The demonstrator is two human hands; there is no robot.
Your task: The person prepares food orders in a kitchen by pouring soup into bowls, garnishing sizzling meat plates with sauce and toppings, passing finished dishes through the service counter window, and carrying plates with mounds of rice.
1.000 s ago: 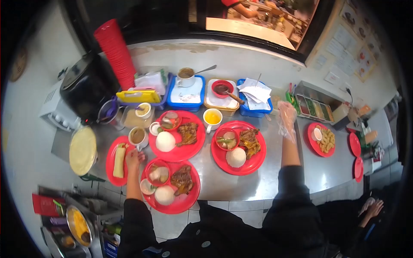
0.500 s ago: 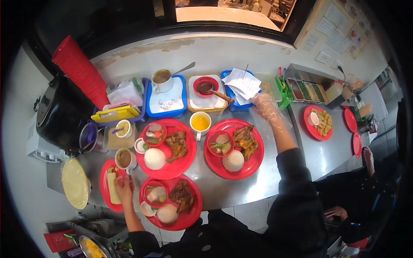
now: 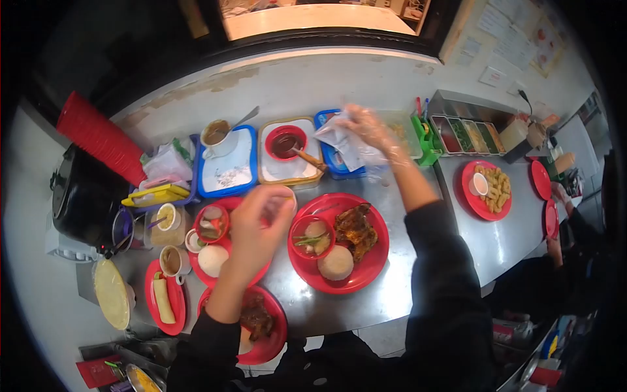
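My right hand (image 3: 371, 127), in a clear plastic glove, has its fingers closed on the white paper slips (image 3: 339, 140) over a blue-lidded tub (image 3: 334, 163). My left hand (image 3: 258, 219) is bare and somewhat blurred, its fingers curved and apart with nothing seen between them. It is above a red plate (image 3: 261, 273) with rice (image 3: 213, 260) and a small red bowl (image 3: 212, 223), hiding the chicken there. A white mug (image 3: 290, 196) shows partly behind it. To its right, another red plate (image 3: 375, 277) carries grilled chicken (image 3: 356, 232), rice and a bowl of vegetables.
A red bowl of dark sauce (image 3: 285, 142) and a mug with a spoon (image 3: 217, 136) stand on tubs along the wall. At left are a wrap on a red plate (image 3: 177, 320) and a black cooker (image 3: 88, 202). A co-worker's hand (image 3: 555, 251) is at far right.
My left hand has risen rightward from beside the wrap plate to above the upper plate. My right hand has shifted up and left, and the slips it holds have moved and tilted.
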